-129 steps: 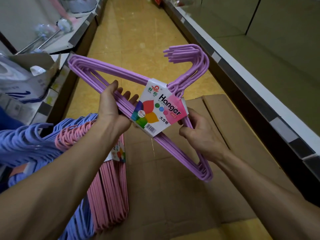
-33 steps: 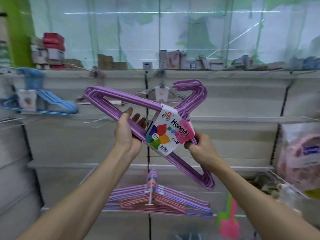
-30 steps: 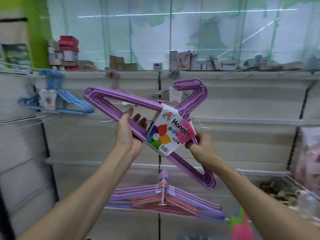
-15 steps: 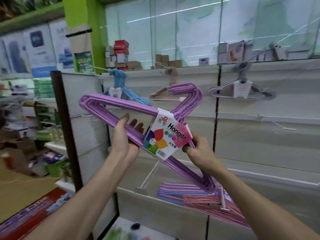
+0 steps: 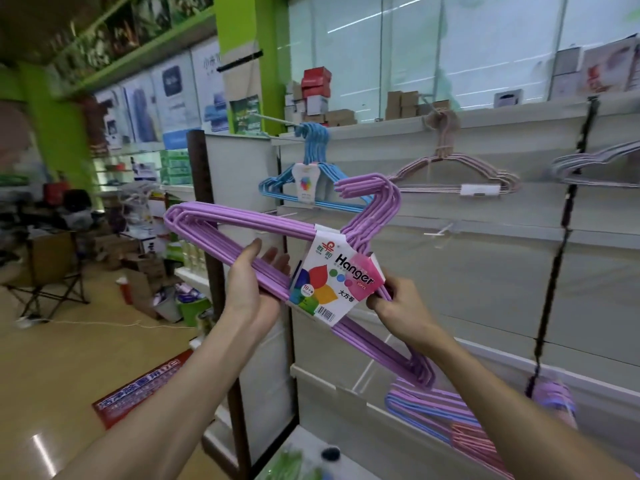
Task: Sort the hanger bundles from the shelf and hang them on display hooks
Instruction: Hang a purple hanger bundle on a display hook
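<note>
Held bundle: a bundle of purple plastic-coated wire hangers (image 5: pixel 242 237) sits in the middle of the frame, tilted, hooks up and to the right, one corner at centre left and the other low at centre right.
Label: a white card sleeve printed "Hanger" with coloured petals and a barcode (image 5: pixel 337 282) wraps the bundle's neck.
Left hand: the left hand (image 5: pixel 251 289) grips the bundle's lower bar from behind, thumb in front, fingers curled round the far side.
Right hand: the right hand (image 5: pixel 398 310) pinches the bundle just right of the label, fingers closed on the wires.
Upper hooks: a blue hanger bundle (image 5: pixel 311 181) hangs on a display hook at upper centre; a pale pink hanger bundle (image 5: pixel 450 174) hangs to its right; a grey-lilac bundle (image 5: pixel 595 164) shows at the right edge.
Lower hooks: mixed purple, blue and pink hangers (image 5: pixel 443 414) hang at lower right.
Backing: grey shelf panels (image 5: pixel 467 271) fill the right half.
Left side: a yellow floor (image 5: pixel 69 358) with cardboard boxes (image 5: pixel 138 268) and a folding chair (image 5: pixel 45 271).
</note>
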`<act>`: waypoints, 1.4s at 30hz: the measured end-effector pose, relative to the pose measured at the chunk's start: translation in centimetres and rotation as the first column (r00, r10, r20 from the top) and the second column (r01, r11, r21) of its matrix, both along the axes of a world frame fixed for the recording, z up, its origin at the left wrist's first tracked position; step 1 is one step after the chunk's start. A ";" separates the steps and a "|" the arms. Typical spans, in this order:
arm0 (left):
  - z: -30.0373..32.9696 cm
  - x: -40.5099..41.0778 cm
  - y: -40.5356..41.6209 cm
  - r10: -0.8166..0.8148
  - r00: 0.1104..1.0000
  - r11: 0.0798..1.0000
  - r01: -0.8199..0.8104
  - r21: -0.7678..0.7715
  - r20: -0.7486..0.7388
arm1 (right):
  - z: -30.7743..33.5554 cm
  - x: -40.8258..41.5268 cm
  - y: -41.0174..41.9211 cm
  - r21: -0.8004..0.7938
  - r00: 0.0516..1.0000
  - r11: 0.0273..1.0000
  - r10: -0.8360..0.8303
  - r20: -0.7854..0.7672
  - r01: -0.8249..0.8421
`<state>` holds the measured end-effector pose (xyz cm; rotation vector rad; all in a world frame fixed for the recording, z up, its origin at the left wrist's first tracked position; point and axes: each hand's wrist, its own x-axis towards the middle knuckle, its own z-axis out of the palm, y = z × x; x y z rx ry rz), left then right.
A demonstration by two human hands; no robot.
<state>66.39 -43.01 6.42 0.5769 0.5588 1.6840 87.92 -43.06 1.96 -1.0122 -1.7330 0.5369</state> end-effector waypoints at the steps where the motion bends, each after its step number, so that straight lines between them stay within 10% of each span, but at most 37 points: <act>1: -0.2 -0.5 1.1 0.008 1.000 1.000 -0.008 -0.008 0.003 | -0.3 -0.3 1.3 0.000 1.000 1.000 0.003 0.003 -0.003; 23: -6.9 -6.4 21.5 -0.004 0.969 0.987 0.043 -0.153 0.247 | -1.5 -4.9 22.7 -0.098 0.973 0.993 0.091 0.213 -0.071; 42: -10.4 -12.3 37.2 -0.247 0.877 0.913 0.353 -0.203 0.411 | -1.9 -11.2 35.2 -0.078 0.878 0.972 -0.163 0.450 0.220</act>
